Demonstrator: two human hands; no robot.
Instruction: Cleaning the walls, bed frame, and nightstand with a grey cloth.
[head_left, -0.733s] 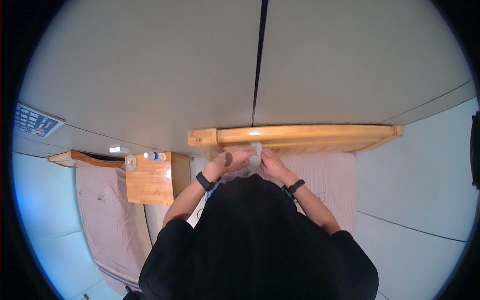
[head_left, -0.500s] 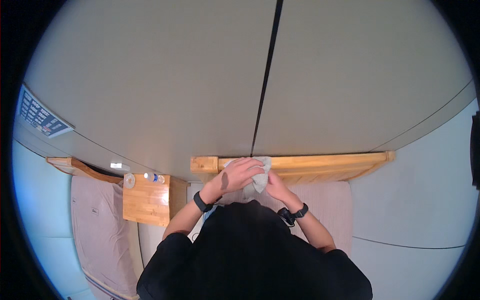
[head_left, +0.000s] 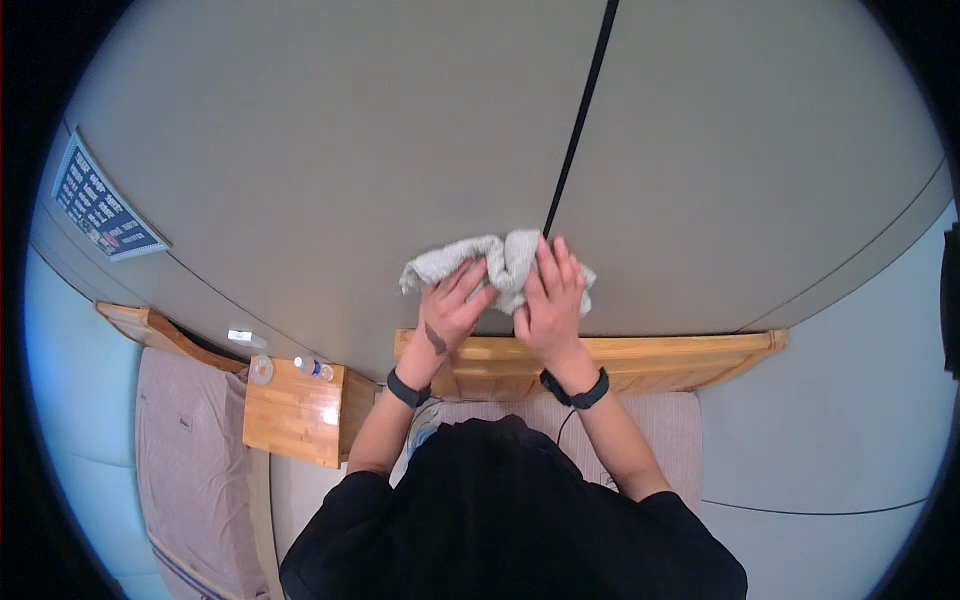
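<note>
A crumpled light grey cloth [head_left: 512, 262] is spread sideways against the grey wall, just above the wooden headboard [head_left: 640, 350]. My left hand [head_left: 454, 308] grips its left part, fingers bent over the fabric and pointing up to the right. On the right part, my right hand [head_left: 553, 305] holds the cloth to the wall with its fingers long and close together and the thumb toward the middle. Folds bunch up between the two hands. Some of the cloth is hidden behind my palms and fingers.
A wooden bedside table [head_left: 290, 420] stands at the left, with a plastic bottle [head_left: 314, 369] and a clear round dish [head_left: 261, 370] on it. Beyond it is a second bed [head_left: 190, 440]. A dark seam [head_left: 580, 130] runs up the wall; a blue sign [head_left: 100, 205] hangs far left.
Both hands have risen from the headboard's top rail to the wall above, taking the cloth along. The bunched cloth is now spread wider, and the right hand has come up onto it.
</note>
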